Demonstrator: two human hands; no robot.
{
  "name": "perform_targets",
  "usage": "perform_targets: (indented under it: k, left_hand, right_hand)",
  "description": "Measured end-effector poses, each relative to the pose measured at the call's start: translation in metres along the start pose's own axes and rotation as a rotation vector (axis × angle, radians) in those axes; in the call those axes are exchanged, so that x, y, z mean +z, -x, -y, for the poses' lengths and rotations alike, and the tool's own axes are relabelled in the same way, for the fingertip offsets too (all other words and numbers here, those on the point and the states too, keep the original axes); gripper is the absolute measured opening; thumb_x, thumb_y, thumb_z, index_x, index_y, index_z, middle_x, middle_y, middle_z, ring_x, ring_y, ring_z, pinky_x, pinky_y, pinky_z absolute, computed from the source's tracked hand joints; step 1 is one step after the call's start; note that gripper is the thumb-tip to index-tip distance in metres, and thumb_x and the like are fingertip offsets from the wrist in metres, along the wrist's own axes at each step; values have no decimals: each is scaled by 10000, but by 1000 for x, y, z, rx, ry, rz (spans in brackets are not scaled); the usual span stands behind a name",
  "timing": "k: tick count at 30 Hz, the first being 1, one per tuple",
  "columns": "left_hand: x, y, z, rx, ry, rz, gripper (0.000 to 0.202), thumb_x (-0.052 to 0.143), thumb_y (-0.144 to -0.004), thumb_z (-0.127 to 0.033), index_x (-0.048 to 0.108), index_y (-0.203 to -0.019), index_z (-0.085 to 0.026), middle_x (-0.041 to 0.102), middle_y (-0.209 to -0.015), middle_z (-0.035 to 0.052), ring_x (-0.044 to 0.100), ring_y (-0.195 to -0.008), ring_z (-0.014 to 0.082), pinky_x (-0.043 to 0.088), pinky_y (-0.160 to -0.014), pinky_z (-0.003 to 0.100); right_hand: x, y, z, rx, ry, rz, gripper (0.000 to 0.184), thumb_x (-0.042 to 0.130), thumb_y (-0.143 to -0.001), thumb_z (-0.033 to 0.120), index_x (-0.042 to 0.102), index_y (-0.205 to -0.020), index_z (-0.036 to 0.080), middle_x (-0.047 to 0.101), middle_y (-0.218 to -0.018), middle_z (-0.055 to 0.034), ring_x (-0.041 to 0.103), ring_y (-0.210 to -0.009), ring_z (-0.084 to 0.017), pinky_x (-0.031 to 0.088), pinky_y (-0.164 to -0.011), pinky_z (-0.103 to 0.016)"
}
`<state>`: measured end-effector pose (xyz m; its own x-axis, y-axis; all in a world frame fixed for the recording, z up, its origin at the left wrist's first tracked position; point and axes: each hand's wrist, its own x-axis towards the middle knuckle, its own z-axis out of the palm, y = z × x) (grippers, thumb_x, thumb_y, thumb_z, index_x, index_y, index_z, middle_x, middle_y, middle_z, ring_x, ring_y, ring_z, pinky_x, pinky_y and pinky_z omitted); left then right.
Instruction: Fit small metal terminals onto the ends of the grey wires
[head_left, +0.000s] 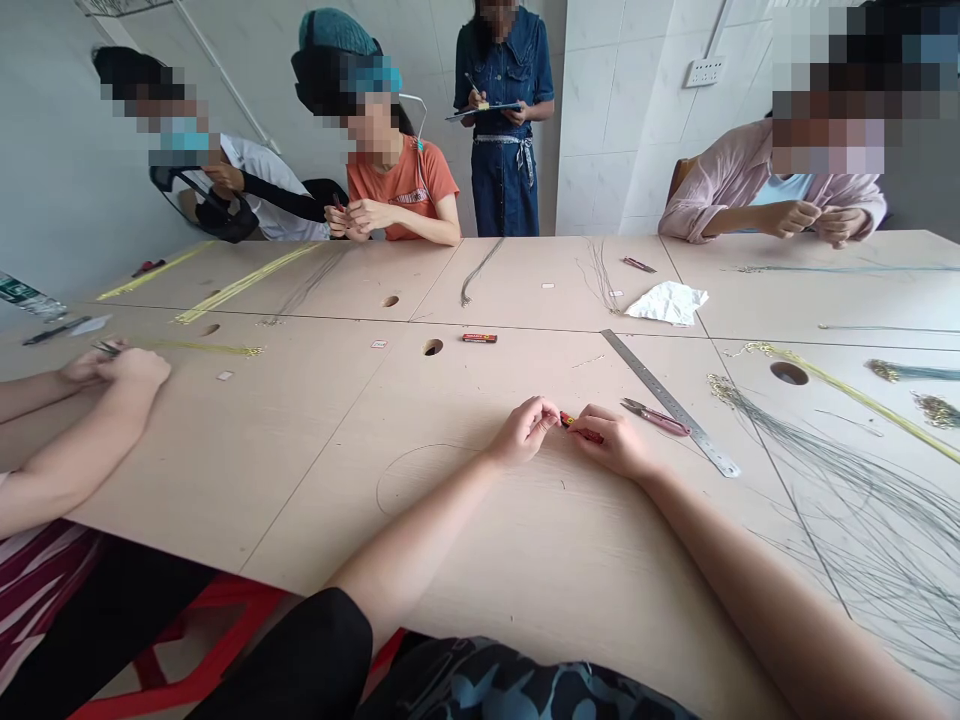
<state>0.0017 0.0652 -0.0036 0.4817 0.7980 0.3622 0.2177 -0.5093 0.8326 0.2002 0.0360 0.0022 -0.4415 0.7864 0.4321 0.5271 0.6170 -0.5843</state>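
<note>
The left hand and right hand are together, pinching a small red piece, with pink-handled pliers and a steel ruler just beside, within easy reach.

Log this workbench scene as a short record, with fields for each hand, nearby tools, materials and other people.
Left hand: fingertips at one end of a small red object
Right hand: fingers at its other end
Nearest tools: pink-handled pliers lying against a steel ruler
Materials: loose thin wires spread across the table's right side
Surface: pale wood-look table with round cable holes
Others: a co-worker's hands at the left; a standing person writing on a clipboard
</note>
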Motion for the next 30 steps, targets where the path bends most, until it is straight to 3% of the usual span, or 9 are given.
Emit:
perform_targets:
  k: [6,19,26,30]
  left_hand:
    - [0,0,-1,-32,-11,12,331,395,-943,-464,530,-813,-193,624,-818,44,543,-744,146,432,-707,279]
    - [1,1,0,-45,18,29,273,420,-939,-404,530,-820,-185,615,-812,43,554,-753,147,431,-690,272]
    - [1,1,-1,-99,3,-3,248,460,-907,-410,532,-838,-184,588,-750,14,485,-642,120,408,-624,256]
    - [-1,4,3,-124,198,63,265,428,-914,-437,516,-969,-193,491,-605,-42,455,-539,109,387,-554,247]
  right_hand:
    - [1,0,-1,-33,13,-9,211,477,-841,168,672,-919,194,641,-804,-63,576,-642,-144,463,-596,-276]
    - [4,1,-9,-50,14,21,195,466,-926,236,650,-872,199,642,-807,-62,583,-663,-146,459,-605,-265]
    - [5,2,-11,-83,16,-3,200,450,-921,196,644,-870,201,651,-810,-58,587,-663,-140,465,-593,-260]
    - [5,2,-8,-119,-24,-55,200,457,-920,200,639,-837,197,638,-755,-54,566,-617,-130,450,-566,-256]
